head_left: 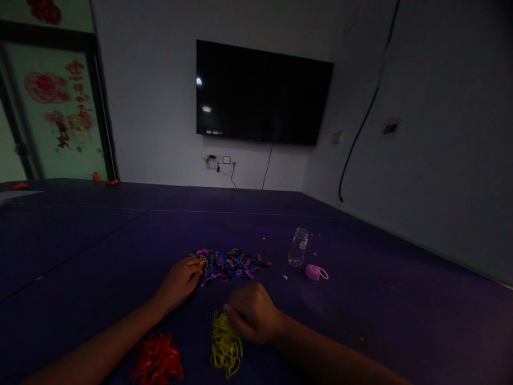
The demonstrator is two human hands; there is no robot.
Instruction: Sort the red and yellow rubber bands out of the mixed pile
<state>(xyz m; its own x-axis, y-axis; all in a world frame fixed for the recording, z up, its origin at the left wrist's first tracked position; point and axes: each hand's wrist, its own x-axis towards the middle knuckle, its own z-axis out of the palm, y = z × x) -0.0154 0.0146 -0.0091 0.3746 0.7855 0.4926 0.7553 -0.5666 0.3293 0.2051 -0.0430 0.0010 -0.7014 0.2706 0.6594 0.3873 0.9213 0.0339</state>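
At the left edge of a mixed pile of coloured rubber bands (236, 263), my left hand (181, 282) has its fingertips pinched on a yellow rubber band (202, 262). The mixed pile is mostly blue, pink and black. My right hand (254, 313) is closed, with its fingers curled under, just beside the upper right of a pile of yellow rubber bands (225, 347). Whatever its fingers may hold is hidden. Nearer to me, by my left forearm, lies a pile of red rubber bands (158, 359).
A clear bottle (297, 248) without its cap stands right of the mixed pile, slightly tilted in view. Beside it lies a pink cap with a loop (313, 272). Small white scraps (285, 277) dot the dark purple surface (100, 240). A television (262, 93) hangs on the far wall.
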